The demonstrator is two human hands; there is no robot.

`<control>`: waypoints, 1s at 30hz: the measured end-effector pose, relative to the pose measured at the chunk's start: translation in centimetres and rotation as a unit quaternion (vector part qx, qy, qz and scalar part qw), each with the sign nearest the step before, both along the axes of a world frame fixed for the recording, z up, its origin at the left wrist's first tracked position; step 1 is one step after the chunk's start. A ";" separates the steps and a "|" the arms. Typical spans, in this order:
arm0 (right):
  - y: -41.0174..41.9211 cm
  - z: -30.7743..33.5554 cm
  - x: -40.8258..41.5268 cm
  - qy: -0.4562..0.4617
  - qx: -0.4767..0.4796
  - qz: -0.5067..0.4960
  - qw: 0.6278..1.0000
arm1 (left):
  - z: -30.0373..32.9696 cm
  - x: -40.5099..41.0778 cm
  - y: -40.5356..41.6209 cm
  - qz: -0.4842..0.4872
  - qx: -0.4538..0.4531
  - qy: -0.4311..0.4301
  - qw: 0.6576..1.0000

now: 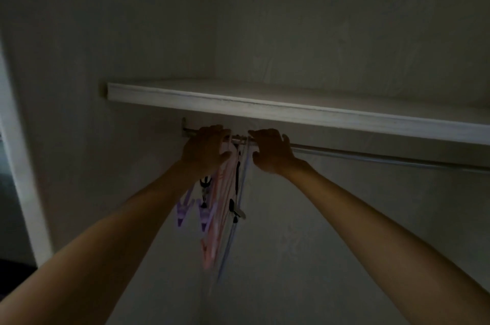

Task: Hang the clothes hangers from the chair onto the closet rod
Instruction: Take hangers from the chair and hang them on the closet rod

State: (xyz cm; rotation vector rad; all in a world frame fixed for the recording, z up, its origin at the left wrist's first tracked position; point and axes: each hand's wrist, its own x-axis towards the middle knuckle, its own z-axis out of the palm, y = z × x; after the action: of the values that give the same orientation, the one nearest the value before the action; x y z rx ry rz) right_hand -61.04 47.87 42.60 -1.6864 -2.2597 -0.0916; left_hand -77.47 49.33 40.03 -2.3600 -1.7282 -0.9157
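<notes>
Hangers (225, 192), thin and plastic, dangle from the metal rod (371, 156) between relaxed, spread left hand (204, 148) and right hand (273, 151).

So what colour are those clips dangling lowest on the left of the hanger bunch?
Purple clips, seen in the head view.

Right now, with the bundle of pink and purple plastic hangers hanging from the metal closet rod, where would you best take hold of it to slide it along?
Grip the bundle of pink and purple plastic hangers just under the hooks, near the metal closet rod, from the open right side. There the necks bunch tightly; lower down they fan apart, with purple clips dangling.
</notes>
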 end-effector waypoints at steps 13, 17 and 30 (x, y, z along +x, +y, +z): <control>-1.1 -5.9 -1.7 0.444 -0.350 -0.034 0.824 | -4.1 0.7 -1.7 0.009 -0.187 -0.187 0.964; -1.1 -6.1 -3.5 0.439 -0.336 -0.021 0.833 | -4.5 1.2 -2.8 0.002 -0.194 -0.159 0.968; -1.7 -6.7 -2.7 0.403 -0.301 0.004 0.864 | -4.4 0.4 -4.1 0.058 -0.179 -0.121 0.975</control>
State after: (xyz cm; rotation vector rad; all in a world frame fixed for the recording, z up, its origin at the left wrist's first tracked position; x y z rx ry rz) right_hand -63.76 46.15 35.87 -1.5236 -1.6929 1.2042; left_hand -77.09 45.25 35.62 -2.3985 -2.2721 -0.9804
